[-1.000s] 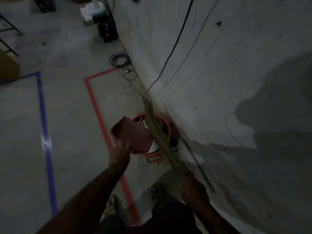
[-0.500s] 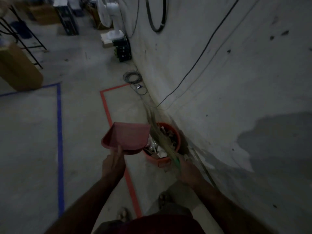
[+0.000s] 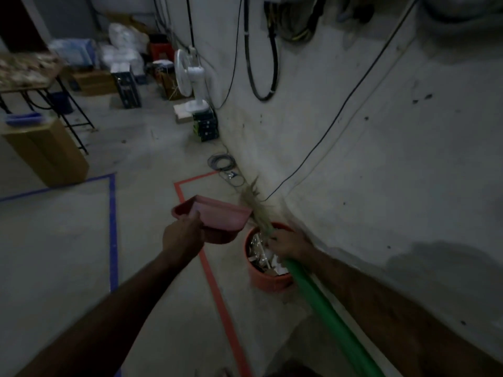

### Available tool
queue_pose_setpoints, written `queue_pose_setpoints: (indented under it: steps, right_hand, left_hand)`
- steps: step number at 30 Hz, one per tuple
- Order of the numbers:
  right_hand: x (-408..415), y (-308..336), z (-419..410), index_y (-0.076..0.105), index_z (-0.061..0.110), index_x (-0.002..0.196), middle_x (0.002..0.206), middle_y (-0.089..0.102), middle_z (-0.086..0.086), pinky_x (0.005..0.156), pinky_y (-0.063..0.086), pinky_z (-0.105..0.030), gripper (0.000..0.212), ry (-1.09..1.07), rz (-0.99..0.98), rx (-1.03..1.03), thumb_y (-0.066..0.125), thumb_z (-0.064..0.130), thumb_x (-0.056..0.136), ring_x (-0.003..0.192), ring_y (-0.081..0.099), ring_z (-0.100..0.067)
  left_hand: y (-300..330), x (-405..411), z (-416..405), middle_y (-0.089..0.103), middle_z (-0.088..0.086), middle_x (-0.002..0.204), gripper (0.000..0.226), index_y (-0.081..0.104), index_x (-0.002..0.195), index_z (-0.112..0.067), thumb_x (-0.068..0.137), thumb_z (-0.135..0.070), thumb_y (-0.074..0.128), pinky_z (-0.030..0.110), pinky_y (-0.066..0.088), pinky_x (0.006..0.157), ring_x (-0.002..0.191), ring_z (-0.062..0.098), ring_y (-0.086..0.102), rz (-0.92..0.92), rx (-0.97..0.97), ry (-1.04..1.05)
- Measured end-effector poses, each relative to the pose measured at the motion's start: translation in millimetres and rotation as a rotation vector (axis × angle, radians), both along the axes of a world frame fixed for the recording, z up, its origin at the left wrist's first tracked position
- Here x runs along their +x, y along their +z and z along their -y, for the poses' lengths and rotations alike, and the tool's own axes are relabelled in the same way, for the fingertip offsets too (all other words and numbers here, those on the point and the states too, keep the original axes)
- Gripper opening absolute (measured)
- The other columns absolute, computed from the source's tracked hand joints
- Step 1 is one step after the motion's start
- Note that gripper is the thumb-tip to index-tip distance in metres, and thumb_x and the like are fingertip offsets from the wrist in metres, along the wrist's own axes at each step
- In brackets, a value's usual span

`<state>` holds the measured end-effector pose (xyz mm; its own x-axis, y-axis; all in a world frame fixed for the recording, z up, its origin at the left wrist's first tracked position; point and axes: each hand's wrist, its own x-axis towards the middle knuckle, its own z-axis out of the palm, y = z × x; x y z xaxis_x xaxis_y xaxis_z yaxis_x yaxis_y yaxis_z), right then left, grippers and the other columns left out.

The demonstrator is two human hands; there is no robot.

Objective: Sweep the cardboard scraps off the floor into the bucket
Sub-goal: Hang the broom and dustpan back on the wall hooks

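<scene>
The right hand (image 3: 285,242) is curled round the broom (image 3: 321,292) where its green handle meets the straw. The handle runs back along the forearm toward the bottom edge; the straw head rises past the far side of the bucket (image 3: 268,280) toward the wall (image 3: 381,159). This hand hangs over the bucket's mouth and hides part of its far rim.

The bucket, orange-red, stands on the floor (image 3: 68,268) close against the foot of the wall, just right of a red tape line (image 3: 215,289). Pale scraps (image 3: 258,254) lie inside it, blurred; what they are made of cannot be told in this dim light.

The left hand (image 3: 182,238) grips the near edge of a pink dustpan (image 3: 217,219), thumb on top, fingers underneath. The pan is held in the air, left of the bucket and above the tape, its right end almost meeting the straw.

Left of that, blue tape (image 3: 113,227) marks a second rectangle on the floor.

Farther on, a coil of cable (image 3: 221,161) lies at the wall's foot, and a thin black wire (image 3: 340,110) slants down the wall toward the broom head. Beyond stand a stack of dark boxes (image 3: 205,126) and a white fan (image 3: 190,77). A cardboard box (image 3: 46,151) sits at left beside a black-legged table (image 3: 27,74). Bags and boxes crowd the far corner.
</scene>
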<state>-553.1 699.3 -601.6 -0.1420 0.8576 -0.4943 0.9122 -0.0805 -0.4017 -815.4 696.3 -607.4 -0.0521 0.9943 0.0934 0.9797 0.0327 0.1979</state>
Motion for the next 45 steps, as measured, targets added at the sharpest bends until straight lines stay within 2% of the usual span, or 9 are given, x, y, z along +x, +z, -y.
queue_pose_setpoints:
  steps: [8,12,16,18,22,26,29,40,45]
  right_hand:
    - [-25.9,82.2,19.9,0.052,0.002,0.08,0.059,0.059,-0.008,0.04,0.043,-0.02,0.02,-0.618,-0.857,-0.145,0.065,0.014,0.088,0.048,0.058,-0.016]
    - [-21.7,103.1,37.2,0.05,0.0,0.11,0.1,0.052,-0.018,0.05,0.055,-0.022,0.02,-0.972,-1.553,-0.208,0.048,0.005,0.09,0.084,0.06,-0.023]
    - [-23.8,129.7,71.2,0.043,-0.009,0.109,0.115,0.038,-0.028,0.085,0.059,-0.041,0.032,-1.221,-1.765,-0.248,0.028,-0.008,0.081,0.096,0.052,-0.041]
    - [-22.1,144.6,93.9,0.05,-0.011,0.107,0.11,0.044,-0.025,0.073,0.062,-0.032,0.028,-1.144,-1.822,-0.216,0.031,-0.017,0.087,0.093,0.055,-0.034]
    - [-28.6,176.9,133.4,0.057,-0.002,0.102,0.096,0.052,-0.015,0.063,0.061,-0.031,0.019,-0.925,-1.606,-0.092,0.07,0.003,0.09,0.075,0.058,-0.018]
    - [-36.9,204.6,162.7,0.056,0.017,0.123,0.09,0.062,-0.002,0.055,0.047,-0.026,0.048,-0.654,-0.658,0.464,0.062,0.053,0.092,0.071,0.06,-0.015]
    - [-49.3,227.8,190.5,0.058,0.021,0.118,0.107,0.062,-0.001,0.054,0.037,-0.025,0.048,-0.64,-0.124,0.845,0.053,0.061,0.092,0.076,0.056,-0.015]
    - [-117.0,286.6,319.8,0.047,0.013,0.12,0.104,0.065,-0.005,0.07,0.054,-0.037,0.043,-0.864,0.132,1.312,0.047,0.05,0.099,0.089,0.065,-0.024]
    - [-95.3,321.8,388.8,0.034,0.011,0.136,0.106,0.068,-0.007,0.071,0.055,-0.04,0.05,-0.987,0.221,1.359,0.046,0.045,0.101,0.088,0.067,-0.026]
  left_hand:
    - [90.2,2.1,8.3,0.067,0.0,0.104,0.032,0.07,0.11,-0.026,0.083,-0.043,0.072,0.033,0.05,0.07,0.097,0.025,0.067,-0.104,0.106,-0.116]
    - [141.6,8.6,29.5,0.053,-0.002,0.094,0.025,0.074,0.101,-0.023,0.089,-0.045,0.071,0.025,0.037,0.057,0.078,0.016,0.059,-0.109,0.142,-0.199]
    - [179.3,16.6,58.9,0.053,-0.004,0.095,0.027,0.074,0.104,-0.024,0.083,-0.04,0.079,0.023,0.037,0.056,0.078,0.012,0.054,-0.125,0.166,-0.279]
    - [195.4,23.1,75.8,0.059,0.0,0.098,0.034,0.073,0.104,-0.022,0.075,-0.036,0.085,0.028,0.045,0.065,0.085,0.018,0.059,-0.087,0.191,-0.302]
    - [223.4,32.2,105.7,0.067,0.002,0.104,0.054,0.065,0.104,-0.022,0.059,-0.034,0.093,0.027,0.043,0.064,0.086,0.018,0.061,0.025,0.268,-0.364]
    - [262.3,35.5,136.2,0.064,-0.003,0.1,0.059,0.063,0.114,-0.024,0.065,-0.033,0.093,0.023,0.052,0.063,0.08,0.009,0.062,0.082,0.305,-0.506]
    - [294.5,35.1,161.6,0.064,-0.004,0.094,0.055,0.065,0.115,-0.02,0.07,-0.041,0.09,0.031,0.057,0.069,0.079,0.01,0.062,0.032,0.401,-0.613]
    - [334.5,43.2,242.8,0.057,0.001,0.099,0.06,0.054,0.125,-0.02,0.074,-0.003,0.08,0.013,0.045,0.059,0.079,0.008,0.055,0.508,0.416,-0.897]
    - [357.7,89.2,305.5,0.048,0.008,0.122,0.069,0.047,0.139,-0.008,0.074,0.012,0.057,0.028,0.043,0.088,0.112,0.023,0.048,0.544,0.564,-1.192]
